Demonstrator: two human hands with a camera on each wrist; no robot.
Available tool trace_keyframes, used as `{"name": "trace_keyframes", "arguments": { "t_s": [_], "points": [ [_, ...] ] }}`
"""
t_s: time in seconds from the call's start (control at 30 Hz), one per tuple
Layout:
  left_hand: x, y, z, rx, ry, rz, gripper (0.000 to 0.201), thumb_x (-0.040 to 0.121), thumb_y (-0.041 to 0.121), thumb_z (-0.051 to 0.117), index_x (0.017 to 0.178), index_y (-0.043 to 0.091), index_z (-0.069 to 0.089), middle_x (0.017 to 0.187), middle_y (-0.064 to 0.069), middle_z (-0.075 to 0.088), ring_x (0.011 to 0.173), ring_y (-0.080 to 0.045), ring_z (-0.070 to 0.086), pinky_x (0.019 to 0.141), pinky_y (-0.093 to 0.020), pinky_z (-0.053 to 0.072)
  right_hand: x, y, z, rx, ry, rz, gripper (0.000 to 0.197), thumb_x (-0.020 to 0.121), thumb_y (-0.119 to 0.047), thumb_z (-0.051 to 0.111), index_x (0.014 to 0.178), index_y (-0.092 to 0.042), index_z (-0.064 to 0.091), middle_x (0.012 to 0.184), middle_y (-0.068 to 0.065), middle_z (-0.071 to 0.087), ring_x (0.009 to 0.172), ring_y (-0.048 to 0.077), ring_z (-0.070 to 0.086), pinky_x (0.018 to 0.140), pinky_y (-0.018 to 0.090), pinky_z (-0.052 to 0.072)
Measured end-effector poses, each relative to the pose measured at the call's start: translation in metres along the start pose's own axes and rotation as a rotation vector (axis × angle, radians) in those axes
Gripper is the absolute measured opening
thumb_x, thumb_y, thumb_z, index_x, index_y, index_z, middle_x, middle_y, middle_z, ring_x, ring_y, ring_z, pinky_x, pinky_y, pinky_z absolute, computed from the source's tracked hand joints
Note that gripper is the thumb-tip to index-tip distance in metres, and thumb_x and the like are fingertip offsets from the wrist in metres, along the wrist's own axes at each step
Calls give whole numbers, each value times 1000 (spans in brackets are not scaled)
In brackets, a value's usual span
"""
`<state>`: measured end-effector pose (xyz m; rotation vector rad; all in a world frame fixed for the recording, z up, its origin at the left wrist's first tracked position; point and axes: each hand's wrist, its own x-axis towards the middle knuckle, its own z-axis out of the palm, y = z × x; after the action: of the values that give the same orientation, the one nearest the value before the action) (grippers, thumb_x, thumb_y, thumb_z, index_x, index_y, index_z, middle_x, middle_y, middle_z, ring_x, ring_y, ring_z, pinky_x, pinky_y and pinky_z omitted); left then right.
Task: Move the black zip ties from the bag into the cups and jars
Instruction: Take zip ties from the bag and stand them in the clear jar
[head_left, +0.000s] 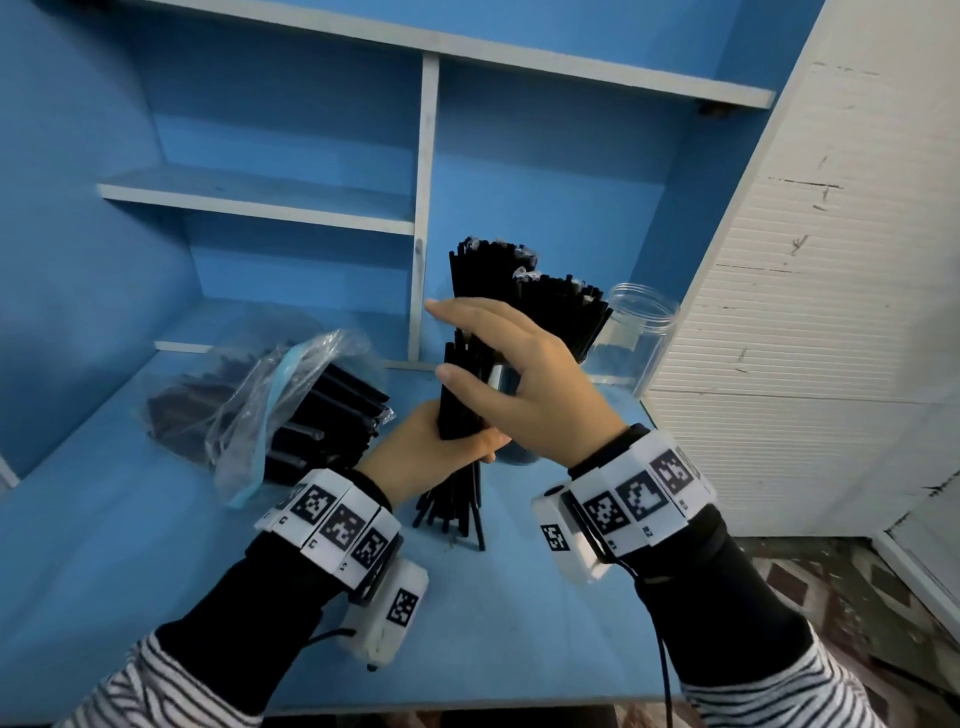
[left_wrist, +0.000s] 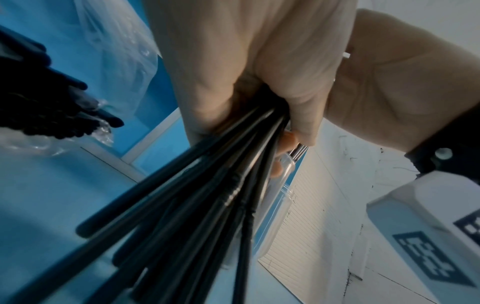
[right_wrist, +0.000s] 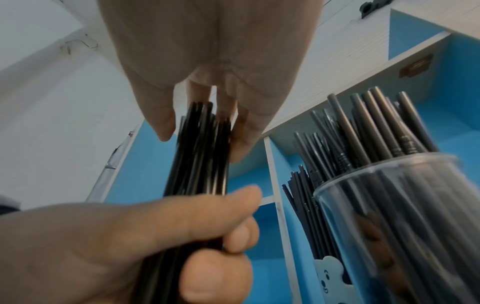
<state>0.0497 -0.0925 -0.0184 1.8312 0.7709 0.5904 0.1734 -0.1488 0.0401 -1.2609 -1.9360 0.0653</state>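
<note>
Head view: left grip (head_left: 441, 447) clamped on the upright zip-tie bundle (head_left: 460, 405) above the bench (head_left: 156, 571). Right grip (head_left: 519, 374) straddles its top, clasp unclear, and mostly covers the filled jar (right_wrist: 389, 226). The bag (head_left: 270, 395) blurs the remaining ties.

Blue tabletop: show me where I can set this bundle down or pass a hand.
Free: the near-left tabletop, bordered by the bag, the front edge and the left sleeve; also the front strip between both sleeves. Crowded: back right, where a filled cup and the clear jar stand behind the right hand; the bag fills back left.
</note>
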Motion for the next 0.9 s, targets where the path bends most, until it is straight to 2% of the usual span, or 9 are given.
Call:
{"name": "trace_keyframes", "arguments": {
  "t_s": [0.07, 0.13, 0.27, 0.4, 0.5, 0.6, 0.77, 0.83, 0.9],
  "points": [
    [-1, 3, -1, -3, 19, -9, 11, 88, 27, 61, 79, 21, 64, 81, -2, 71, 85, -12, 66, 85, -29, 50, 1, 0, 2, -2, 7, -20, 41, 93, -18, 63, 133, -13, 56, 129, -1, 57, 123, 6, 50, 107, 20, 39],
    [-1, 5, -2, -6, 43, -1, 19, 88, 28, 60, 72, 18, 61, 74, -4, 66, 79, -18, 63, 82, -34, 49, 2, -1, 3, 5, 58, -51, 37, 92, -17, 65, 128, -11, 60, 124, 3, 58, 118, 9, 53, 104, 22, 41],
    [-1, 9, -4, 8, 52, 4, 23, 85, 29, 60, 68, 13, 61, 73, -7, 65, 70, -13, 61, 74, -28, 46, 3, -2, 6, 12, 124, -88, 34, 89, -14, 66, 123, -8, 62, 120, 7, 55, 114, 13, 53, 102, 22, 42],
    [4, -10, -5, 111, -11, -114, 24, 81, 29, 67, 91, 7, 67, 91, -10, 70, 89, -23, 65, 85, -39, 51, -3, 2, 15, -8, 24, -8, 26, 90, -12, 62, 115, -8, 64, 113, 3, 57, 106, 11, 55, 96, 21, 43],
    [1, -22, -7, 114, -101, -186, 27, 77, 40, 74, 81, 14, 67, 79, -1, 65, 81, -17, 62, 88, -37, 49, -5, 4, 15, -16, 59, 13, 25, 90, -9, 62, 115, -8, 63, 113, 3, 57, 103, 8, 55, 92, 13, 41],
    [1, -28, -8, 151, -122, -173, 41, 73, 52, 67, 80, 12, 68, 82, -1, 69, 85, -16, 64, 97, -41, 48, -5, 3, 14, -27, 49, 20, 29, 90, -9, 62, 119, -7, 61, 116, 3, 56, 106, 7, 53, 95, 13, 40],
    [2, -14, -9, 178, -78, -122, 29, 84, 45, 63, 69, 20, 62, 80, 2, 71, 91, -18, 66, 95, -42, 48, -2, -3, 1, -8, 131, 41, 74, 84, -24, 74, 143, -5, 34, 140, 7, 41, 129, 11, 41, 108, 20, 36],
    [1, -4, -12, 121, -57, -70, 24, 87, 43, 62, 72, 23, 62, 76, 5, 70, 92, -16, 68, 96, -44, 49, -2, -3, -9, 73, 172, 154, 100, 73, -39, 79, 149, -12, 20, 143, 2, 35, 120, 8, 47, 98, 15, 42],
    [-1, 8, -16, 95, -60, -7, 20, 87, 46, 61, 78, 28, 65, 73, 7, 69, 88, -14, 68, 94, -45, 50, -1, 2, -14, 101, 133, 239, 110, 63, -53, 81, 149, -19, 21, 135, -2, 39, 108, 7, 51, 87, 13, 45]
  ]
}}
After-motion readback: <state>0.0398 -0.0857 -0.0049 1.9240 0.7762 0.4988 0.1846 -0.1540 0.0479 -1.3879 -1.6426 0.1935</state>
